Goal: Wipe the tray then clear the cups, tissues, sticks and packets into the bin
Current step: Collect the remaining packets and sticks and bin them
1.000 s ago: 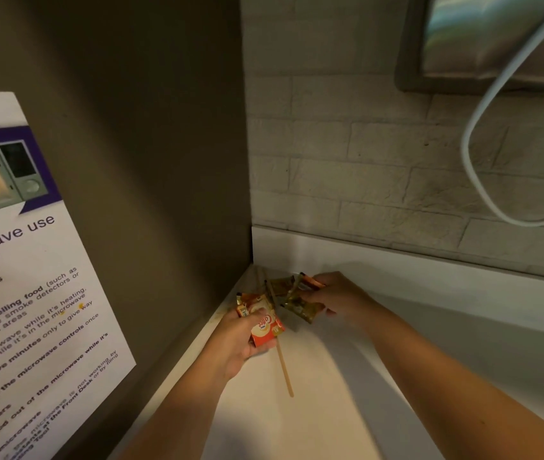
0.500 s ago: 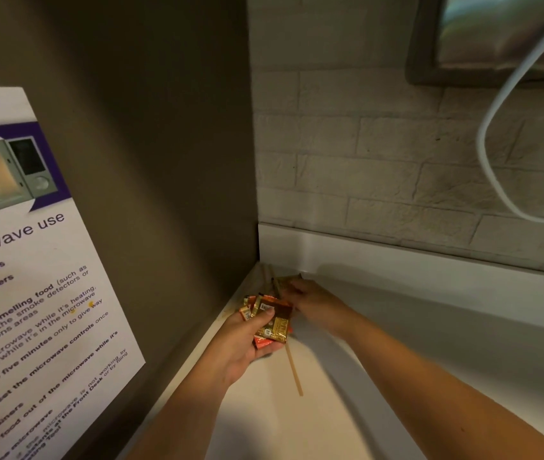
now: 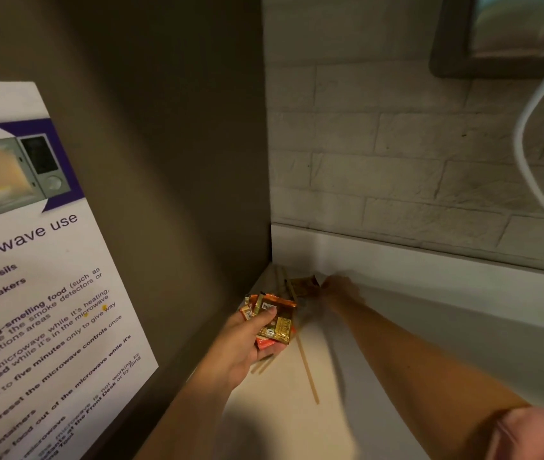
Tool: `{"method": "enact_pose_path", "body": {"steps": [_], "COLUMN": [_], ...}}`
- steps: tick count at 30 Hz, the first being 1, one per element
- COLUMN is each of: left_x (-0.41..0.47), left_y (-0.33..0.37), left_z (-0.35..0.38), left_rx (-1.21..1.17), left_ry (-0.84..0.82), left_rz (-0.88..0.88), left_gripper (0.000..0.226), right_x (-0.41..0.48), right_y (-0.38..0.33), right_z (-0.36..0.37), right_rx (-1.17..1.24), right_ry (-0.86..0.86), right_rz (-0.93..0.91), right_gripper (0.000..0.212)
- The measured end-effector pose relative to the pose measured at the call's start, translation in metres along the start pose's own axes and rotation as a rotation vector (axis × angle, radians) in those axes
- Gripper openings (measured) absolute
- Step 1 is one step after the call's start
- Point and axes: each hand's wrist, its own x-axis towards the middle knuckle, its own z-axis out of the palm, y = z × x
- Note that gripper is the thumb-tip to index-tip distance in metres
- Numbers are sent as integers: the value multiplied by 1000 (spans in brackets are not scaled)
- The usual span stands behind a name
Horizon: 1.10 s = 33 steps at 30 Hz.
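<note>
My left hand (image 3: 244,343) grips a small stack of orange and gold packets (image 3: 275,322), thumb on top. My right hand (image 3: 338,290) reaches into the back corner of the white counter (image 3: 280,419) and pinches a brown packet (image 3: 302,285) that lies there. A long wooden stir stick (image 3: 300,340) lies on the counter from the corner toward me, passing under the held packets. A second stick's end (image 3: 262,365) pokes out below my left hand. No tray, cups, tissues or bin are in view.
A dark side panel (image 3: 164,194) with a microwave-use notice (image 3: 31,277) closes the left. A brick wall (image 3: 397,161) stands behind the counter's white upstand (image 3: 430,263). A white cable (image 3: 529,144) loops down at the upper right.
My left hand took a gold packet onto its stack. My right hand moved back into the corner and now pinches the last brown packet there.
</note>
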Motion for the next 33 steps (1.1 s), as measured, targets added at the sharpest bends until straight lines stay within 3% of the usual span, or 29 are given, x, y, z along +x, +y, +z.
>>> {"method": "enact_pose_path", "body": {"steps": [4,7,13,16,19,26,30,33], "left_x": [-2,-4,-13,-19,-25,-54,-68,-85], "left_y": [1,2,-4,-6,-9,-17,-24,-30], "left_z": [-1,-4,-1,1,7,30,35,43], "left_rx": [13,2,5,27,34,131,137,132], "left_ry": [-13,8,27,9,8,-92,-139,-154], "left_rz": [-3,-18,-21,-30,-28,-37,-89,-46], "left_gripper": [35,38,41,42,38,35,55,45], "right_x": [-12,-17,-57,-72,-93,-144,-165,-182], "right_y": [-7,-5,10,16,19,31,42,50], "right_z": [-5,-11,-39,-53,-64,-63,-65,-67], "right_rx": [3,179,376,451,534,544,398,408], "right_ry": [34,77,269,316,233,-81,-146,-159], "right_rz": [77,48,-263,-370,-444,-617,-665,-674], "right_gripper": [38,37,5,18,33,39,42,40]}}
